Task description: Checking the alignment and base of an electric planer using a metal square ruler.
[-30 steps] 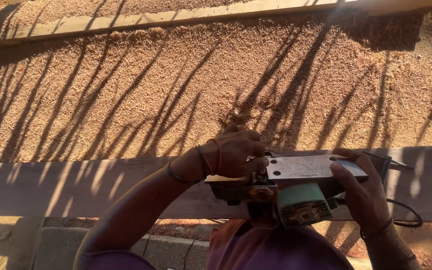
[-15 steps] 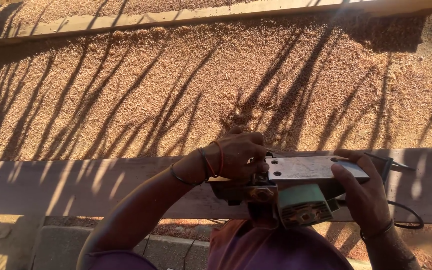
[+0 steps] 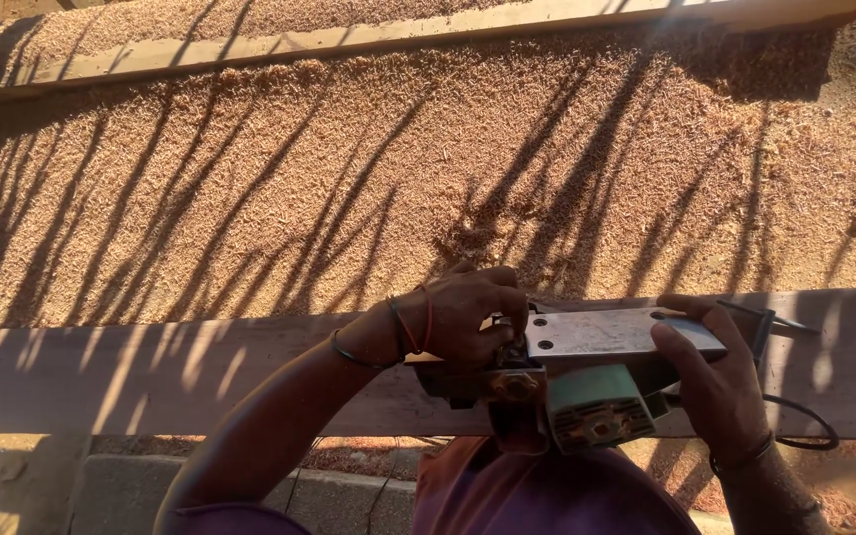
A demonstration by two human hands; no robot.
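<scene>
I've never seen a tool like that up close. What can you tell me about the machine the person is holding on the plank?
The power tool looks like an electric planer turned up, its flat grey metal sole plate with screw holes facing the camera. Its green housing has a vented end. It rests on the wooden plank. The left hand works at one end, the right hand grips the other. A black cord trails from it.

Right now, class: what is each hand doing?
Left hand: closed on the front of the electric planer.
Right hand: gripping the planer's rear end.

Both hands (image 3: 587, 347) on elec. planer (image 3: 596, 381)
</scene>
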